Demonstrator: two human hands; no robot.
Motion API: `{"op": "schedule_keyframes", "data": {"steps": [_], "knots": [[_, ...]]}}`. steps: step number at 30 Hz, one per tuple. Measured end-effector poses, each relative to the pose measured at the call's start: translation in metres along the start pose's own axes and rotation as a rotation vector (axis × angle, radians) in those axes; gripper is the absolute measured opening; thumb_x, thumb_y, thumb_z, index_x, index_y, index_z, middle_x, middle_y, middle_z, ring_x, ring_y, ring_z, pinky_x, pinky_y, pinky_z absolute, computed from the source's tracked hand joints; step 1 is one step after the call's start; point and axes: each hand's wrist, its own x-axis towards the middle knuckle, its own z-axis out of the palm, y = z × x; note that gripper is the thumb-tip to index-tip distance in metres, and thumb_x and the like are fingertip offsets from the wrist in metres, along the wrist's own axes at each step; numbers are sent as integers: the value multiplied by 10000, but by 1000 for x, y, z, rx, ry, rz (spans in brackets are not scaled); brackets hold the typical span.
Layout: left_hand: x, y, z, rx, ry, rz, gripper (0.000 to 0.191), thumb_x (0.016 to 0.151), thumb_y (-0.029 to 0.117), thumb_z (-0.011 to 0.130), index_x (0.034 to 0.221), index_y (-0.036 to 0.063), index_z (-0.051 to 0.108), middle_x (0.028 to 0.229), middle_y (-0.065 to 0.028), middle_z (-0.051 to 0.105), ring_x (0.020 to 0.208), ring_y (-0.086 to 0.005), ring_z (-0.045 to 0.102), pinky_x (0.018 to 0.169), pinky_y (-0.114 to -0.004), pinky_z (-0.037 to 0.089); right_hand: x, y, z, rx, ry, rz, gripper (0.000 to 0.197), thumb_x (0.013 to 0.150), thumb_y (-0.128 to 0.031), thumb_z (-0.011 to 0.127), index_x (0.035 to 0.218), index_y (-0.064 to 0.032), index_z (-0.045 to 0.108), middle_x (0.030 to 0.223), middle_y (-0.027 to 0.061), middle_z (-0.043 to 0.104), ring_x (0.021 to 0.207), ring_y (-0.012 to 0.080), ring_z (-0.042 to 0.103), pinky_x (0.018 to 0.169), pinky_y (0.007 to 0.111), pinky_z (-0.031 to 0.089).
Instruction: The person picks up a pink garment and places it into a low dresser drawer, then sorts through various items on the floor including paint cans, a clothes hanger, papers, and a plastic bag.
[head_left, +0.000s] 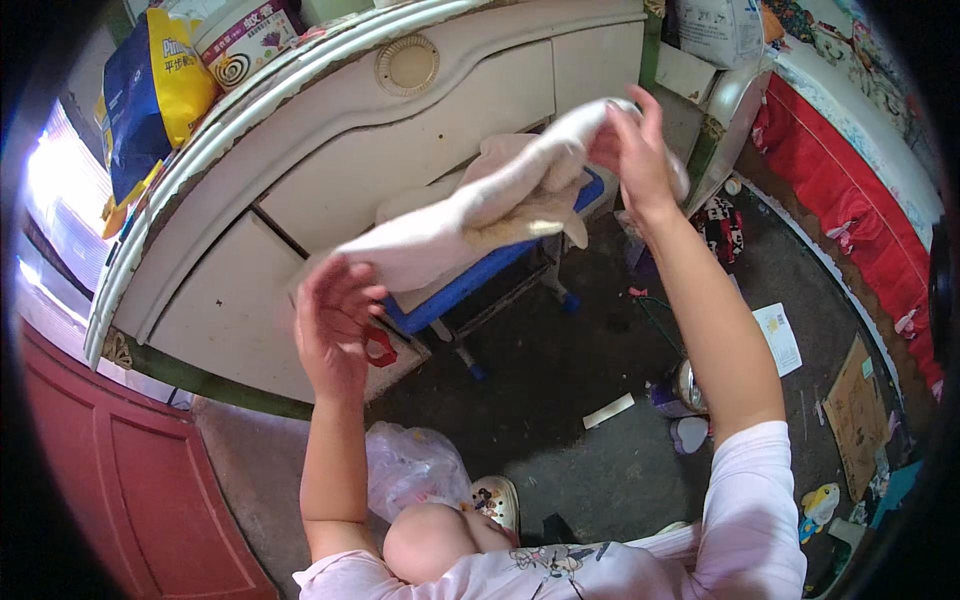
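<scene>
A whitish, pale pink piece of cloth (465, 217), blurred by motion, stretches in the air between my two hands. At its lower left end is my left hand (337, 315), palm up with fingers curled beside the cloth; whether they grip it cannot be told. My right hand (634, 150) is at the upper right end, with the cloth between thumb and fingers. Below the cloth stands a small stool or table with a blue edge (442, 300) and metal legs, partly hidden. More pale pink fabric (495, 154) lies on it.
A white dresser (322, 195) with drawers stands ahead, a blue and yellow bag (150, 97) and a tub (247, 45) on top. On the floor are a clear plastic bag (412, 465), a can (679, 390) and flat cardboard (859, 420). A bed with a red skirt (847, 172) is at right.
</scene>
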Motion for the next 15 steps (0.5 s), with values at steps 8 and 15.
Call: {"op": "schedule_keyframes", "data": {"steps": [8,15], "knots": [[35,5,12,1808,-168,723,408,823,337,561,1138,78,557,958,-115,572,928,-277,529,829,-401,384,33,55,26,-1144,-230,-329,349,832,-334,429,1110,-198,588,1191,183,488,1085,341,473,927,399,382],[48,-21,7,1725,-24,-38,290,890,308,438,864,41,549,794,-197,587,749,-389,554,654,-469,419,58,86,14,-1176,-344,279,453,844,-506,338,1154,-263,563,1237,114,489,1143,338,445,961,429,356]]}}
